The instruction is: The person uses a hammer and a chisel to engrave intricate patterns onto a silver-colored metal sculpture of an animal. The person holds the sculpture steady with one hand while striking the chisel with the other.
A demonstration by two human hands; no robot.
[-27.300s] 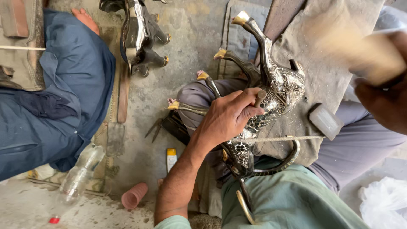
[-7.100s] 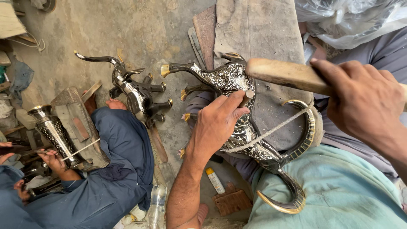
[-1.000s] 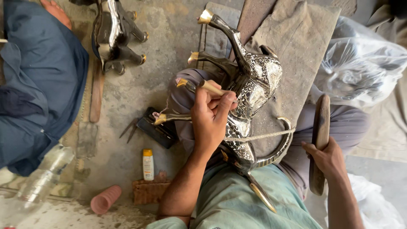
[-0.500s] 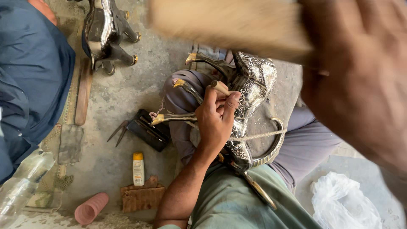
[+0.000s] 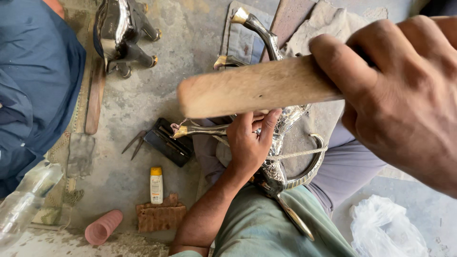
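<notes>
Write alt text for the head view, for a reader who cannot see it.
A person's right hand raises a wooden mallet over an ornate silver vessel steadied on the lap by the left hand. A small yellow-capped bottle, a pink cup and a second person's blue sleeve lie nearby.

Beside the glossy embossed metal figure (image 5: 281, 143) – a matt, rough wooden mallet (image 5: 257, 90) (pale grain), coarse cloth (image 5: 333, 19) beyond.

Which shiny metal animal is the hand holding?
The one in the person's lap, gripped by the left hand. The other stands untouched on the floor.
</notes>
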